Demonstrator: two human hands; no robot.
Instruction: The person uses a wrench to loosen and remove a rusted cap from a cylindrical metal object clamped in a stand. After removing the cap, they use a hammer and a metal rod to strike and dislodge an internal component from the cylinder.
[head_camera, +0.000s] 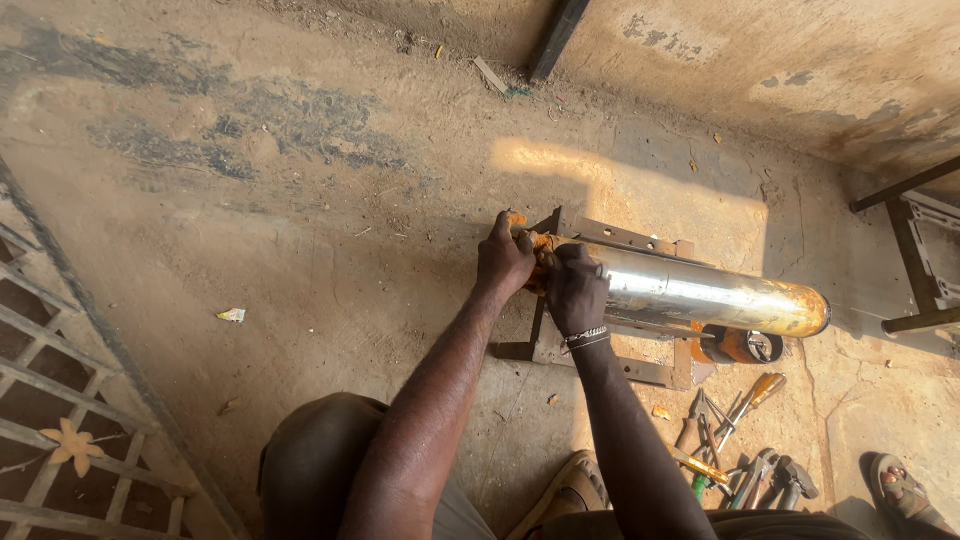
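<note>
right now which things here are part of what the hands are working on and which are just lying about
In hand:
left hand
right hand
shiny rust-tipped metal cylinder
angle-iron metal frame

Lying about:
pile of pliers and screwdrivers
scrap of crumpled paper
patterned metal grille

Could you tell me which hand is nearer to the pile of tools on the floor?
Right. The right hand grips the pipe end, up-left of the tools; the left hand is beyond it, farther away.

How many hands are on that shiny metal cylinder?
2, both the person's own: the left hand grips the orange, rusty end of the cylinder, and the right hand clasps it just beside. No other hands show.
</note>
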